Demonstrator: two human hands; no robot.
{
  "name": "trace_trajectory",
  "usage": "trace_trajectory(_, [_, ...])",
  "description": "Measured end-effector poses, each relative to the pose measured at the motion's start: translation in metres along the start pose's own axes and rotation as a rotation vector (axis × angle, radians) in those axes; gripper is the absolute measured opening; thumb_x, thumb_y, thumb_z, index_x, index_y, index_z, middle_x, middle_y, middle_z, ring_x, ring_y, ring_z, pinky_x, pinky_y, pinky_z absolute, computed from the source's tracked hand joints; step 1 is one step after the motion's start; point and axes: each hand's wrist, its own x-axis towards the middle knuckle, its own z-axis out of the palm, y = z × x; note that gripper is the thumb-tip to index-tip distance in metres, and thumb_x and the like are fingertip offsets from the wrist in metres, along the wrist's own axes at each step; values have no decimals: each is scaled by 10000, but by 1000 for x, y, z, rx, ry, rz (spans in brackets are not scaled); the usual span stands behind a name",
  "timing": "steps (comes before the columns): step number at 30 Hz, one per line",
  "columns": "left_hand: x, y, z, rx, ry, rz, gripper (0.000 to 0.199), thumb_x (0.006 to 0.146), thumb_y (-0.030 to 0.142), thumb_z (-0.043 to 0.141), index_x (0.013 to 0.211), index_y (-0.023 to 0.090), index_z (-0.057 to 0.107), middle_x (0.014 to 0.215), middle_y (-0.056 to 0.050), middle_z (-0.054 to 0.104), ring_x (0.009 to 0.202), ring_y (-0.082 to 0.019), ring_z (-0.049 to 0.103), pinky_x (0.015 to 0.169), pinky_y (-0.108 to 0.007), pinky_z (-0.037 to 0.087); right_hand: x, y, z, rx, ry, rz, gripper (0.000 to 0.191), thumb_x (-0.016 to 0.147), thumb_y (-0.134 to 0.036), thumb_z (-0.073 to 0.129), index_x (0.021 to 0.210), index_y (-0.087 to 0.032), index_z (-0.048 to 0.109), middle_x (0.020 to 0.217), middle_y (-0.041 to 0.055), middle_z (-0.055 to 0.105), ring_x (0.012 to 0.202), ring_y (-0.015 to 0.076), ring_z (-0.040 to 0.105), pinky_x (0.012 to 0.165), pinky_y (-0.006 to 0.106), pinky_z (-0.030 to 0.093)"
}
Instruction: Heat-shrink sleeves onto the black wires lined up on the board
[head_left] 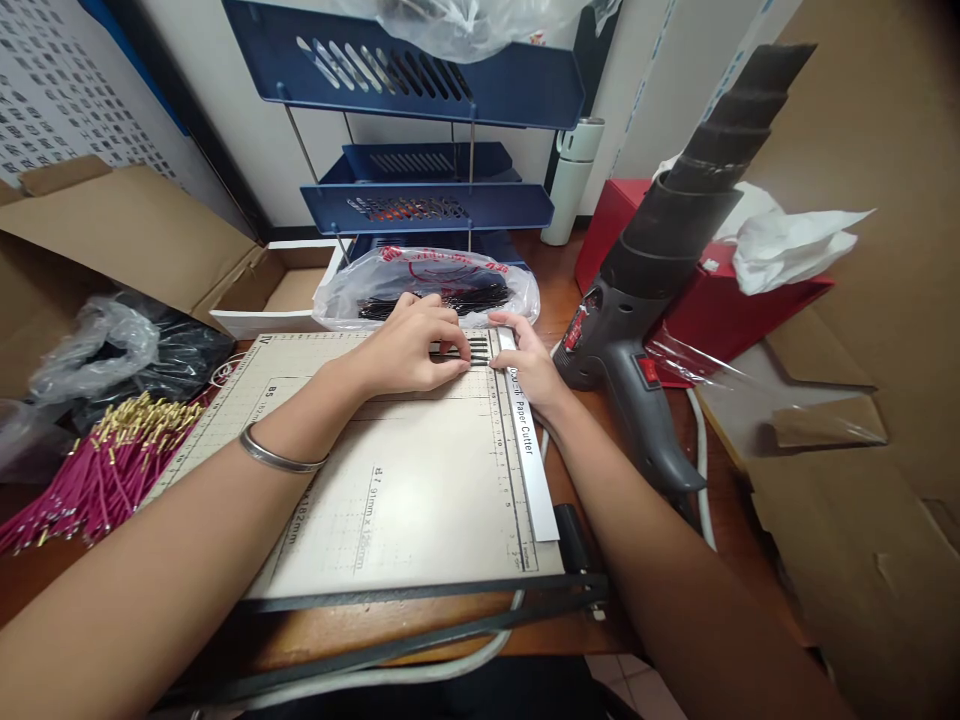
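Note:
A cream paper cutter (420, 480) with printed rulers lies on the wooden table. Several short black cords (478, 350) rest side by side near its far right corner. My left hand (420, 345) is closed over the cords, its thumb and fingertips pinching them. Across the cutter's white edge strip (534, 480) rests my right hand (529, 365), thumb and forefinger spread apart around the cord ends. Parts of the cords are hidden under the left fingers. Behind my hands, a clear plastic bag (345, 300) holds more black cords.
Right of the cutter stand a grey heat gun (637, 300) and a red tissue box (780, 310). Magenta cords with gold tips (127, 450) lie left, before an open cardboard box (127, 240). Blue shelves (427, 205) and a pale bottle (574, 180) are behind. The cutter's dark arm (420, 640) extends along the front.

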Motion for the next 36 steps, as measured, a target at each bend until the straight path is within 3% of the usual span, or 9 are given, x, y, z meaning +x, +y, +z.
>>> trace_trajectory(17, [0, 0, 1, -5, 1, -7, 223, 903, 355, 655, 811, 222, 809, 767, -46, 680, 855, -234, 515, 852, -429, 270, -2, -2, 0, 16, -21, 28, 681, 495, -201, 668, 1159, -296, 554, 1267, 29, 578, 1258, 302, 546, 1225, 509, 368])
trace_trajectory(36, [1, -1, 1, -12, -7, -10, 226, 918, 367, 665, 825, 225, 814, 754, -47, 671, 872, -238, 530, 880, -439, 299, -4, -5, 0, -70, -43, -2, 682, 514, -202, 651, 1182, -298, 553, 1305, 37, 585, 1260, 302, 539, 1199, 512, 413])
